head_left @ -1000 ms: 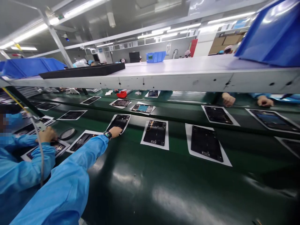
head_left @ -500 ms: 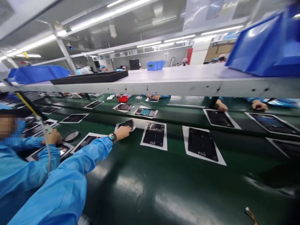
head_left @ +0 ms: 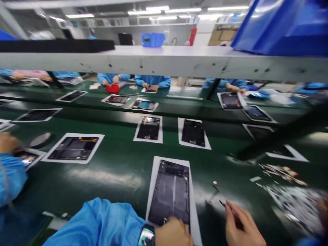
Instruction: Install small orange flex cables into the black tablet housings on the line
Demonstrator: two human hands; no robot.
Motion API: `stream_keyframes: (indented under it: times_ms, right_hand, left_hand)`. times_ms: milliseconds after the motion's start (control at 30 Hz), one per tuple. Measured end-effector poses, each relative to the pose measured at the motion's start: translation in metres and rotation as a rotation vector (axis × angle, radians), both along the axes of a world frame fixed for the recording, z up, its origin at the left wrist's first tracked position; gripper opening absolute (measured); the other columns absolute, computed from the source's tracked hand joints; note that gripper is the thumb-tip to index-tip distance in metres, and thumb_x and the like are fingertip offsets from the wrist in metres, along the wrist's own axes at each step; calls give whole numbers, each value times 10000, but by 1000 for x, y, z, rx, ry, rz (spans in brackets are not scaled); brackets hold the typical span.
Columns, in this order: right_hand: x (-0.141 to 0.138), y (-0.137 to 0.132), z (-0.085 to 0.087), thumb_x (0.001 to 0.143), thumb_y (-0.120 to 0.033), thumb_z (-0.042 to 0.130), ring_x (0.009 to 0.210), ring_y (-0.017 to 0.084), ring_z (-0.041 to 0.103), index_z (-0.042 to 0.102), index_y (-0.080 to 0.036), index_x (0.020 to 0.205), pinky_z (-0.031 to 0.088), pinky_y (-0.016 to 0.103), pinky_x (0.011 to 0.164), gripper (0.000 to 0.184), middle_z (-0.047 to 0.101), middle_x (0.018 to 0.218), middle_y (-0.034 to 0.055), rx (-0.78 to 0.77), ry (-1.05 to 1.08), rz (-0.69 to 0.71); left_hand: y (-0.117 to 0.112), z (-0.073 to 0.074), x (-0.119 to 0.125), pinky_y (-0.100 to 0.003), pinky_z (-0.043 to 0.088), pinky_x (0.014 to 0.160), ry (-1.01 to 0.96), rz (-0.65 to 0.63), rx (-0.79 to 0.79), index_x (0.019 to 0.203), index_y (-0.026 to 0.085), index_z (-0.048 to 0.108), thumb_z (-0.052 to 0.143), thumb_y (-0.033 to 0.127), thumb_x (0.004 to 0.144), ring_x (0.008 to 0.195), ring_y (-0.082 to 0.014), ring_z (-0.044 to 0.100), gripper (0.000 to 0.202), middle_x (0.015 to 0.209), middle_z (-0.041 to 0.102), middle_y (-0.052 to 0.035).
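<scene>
An opened dark tablet [head_left: 171, 191] lies on a white sheet [head_left: 153, 177] on the green belt right in front of me. My left hand [head_left: 172, 233], in a blue sleeve with a wristwatch [head_left: 146, 236], grips the tablet's near edge with curled fingers. My right hand [head_left: 241, 228] is at the bottom right, just beside the sheet, pinching a thin dark tool [head_left: 224, 204] whose tip points up and left. A small loose part [head_left: 215, 185] lies on the belt above the tool.
More tablets on sheets lie on the belt [head_left: 74, 148] [head_left: 149, 128] [head_left: 193, 132]. A co-worker's sleeve [head_left: 10, 177] and hand [head_left: 6, 141] are at the left. Small parts [head_left: 282, 171] litter the right. A grey shelf [head_left: 164, 61] with a blue bin [head_left: 282, 27] runs overhead; other workers sit opposite.
My left hand has drawn the tablet on its sheet from far out on the belt to right in front of me. My right hand with the tool has come into view.
</scene>
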State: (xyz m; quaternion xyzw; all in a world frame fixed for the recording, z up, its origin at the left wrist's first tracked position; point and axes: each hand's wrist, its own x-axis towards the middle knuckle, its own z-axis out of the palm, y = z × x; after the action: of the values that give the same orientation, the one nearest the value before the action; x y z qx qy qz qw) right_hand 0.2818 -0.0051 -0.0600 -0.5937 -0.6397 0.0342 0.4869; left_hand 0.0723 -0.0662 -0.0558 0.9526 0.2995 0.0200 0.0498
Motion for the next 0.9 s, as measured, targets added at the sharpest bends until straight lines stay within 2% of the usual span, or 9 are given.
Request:
stream_keyframes:
  times_ms: [100, 200, 267, 333, 433, 533, 667, 800, 900]
  right_hand:
    - [7, -8, 23, 886, -343, 624, 797, 211, 630, 700, -185, 947, 475, 316, 700, 186, 683, 934, 88, -85, 102, 90]
    - [8, -9, 44, 887, -333, 630, 827, 192, 625, 701, -197, 955, 476, 282, 691, 168, 676, 954, 69, -157, 187, 132]
    - [4, -5, 52, 874, -337, 647, 811, 181, 621, 703, -196, 953, 476, 267, 665, 170, 672, 943, 63, -178, 233, 177]
    - [-3, 0, 57, 861, -343, 661, 759, 165, 612, 704, -192, 940, 471, 251, 618, 176, 666, 918, 59, -196, 272, 241]
    - [-14, 9, 61, 847, -363, 674, 694, 151, 609, 700, -187, 919, 482, 236, 586, 192, 671, 875, 55, -255, 304, 324]
    - [-23, 16, 65, 814, -387, 705, 671, 164, 636, 695, -186, 922, 506, 228, 573, 229, 690, 804, 53, -348, 337, 374]
    - [-30, 23, 70, 770, -406, 746, 651, 168, 637, 730, -186, 892, 504, 222, 538, 251, 705, 829, 69, -447, 386, 444]
    - [-39, 29, 68, 795, -424, 727, 482, 99, 486, 749, -187, 911, 396, 209, 428, 265, 673, 725, 45, -609, 441, 545]
    - [-47, 32, 62, 841, -414, 692, 480, 97, 452, 733, -194, 1015, 378, 211, 460, 284, 572, 563, -6, -704, 487, 648]
  left_hand:
    - [16, 27, -25, -315, 434, 489, -135, 13, -68, 847, 166, 598, 597, 281, 881, 659, -216, 600, 120, 764, 613, -89]
    - [62, 40, -58, -349, 492, 743, -260, 266, -46, 937, 179, 572, 531, 266, 929, 874, -228, 583, 96, 941, 611, -83]
    - [100, 33, -79, -395, 460, 879, -322, 464, 46, 1009, 170, 571, 498, 238, 948, 1007, -252, 535, 117, 1048, 586, -103]
    - [133, 18, -98, -411, 442, 892, -340, 604, 84, 1035, 158, 576, 528, 230, 937, 1020, -259, 511, 131, 1067, 566, -107]
    - [162, -1, -124, -382, 444, 841, -348, 660, 75, 906, 150, 596, 591, 243, 912, 964, -239, 515, 94, 1015, 557, -87]
    - [165, -9, -140, -352, 437, 853, -372, 639, 53, 811, 154, 596, 616, 246, 904, 981, -214, 520, 133, 1030, 558, -69]
    - [155, -7, -147, -363, 432, 898, -420, 642, 34, 802, 149, 601, 621, 230, 903, 1058, -225, 514, 130, 1077, 567, -80]
    - [136, 13, -136, -366, 424, 943, -583, 673, 5, 911, 147, 600, 539, 270, 963, 1074, -216, 528, 147, 1101, 585, -91]
    - [113, 39, -117, -316, 443, 933, -874, 563, -254, 1000, 162, 612, 453, 312, 1008, 1003, -179, 582, 219, 1051, 633, -65]
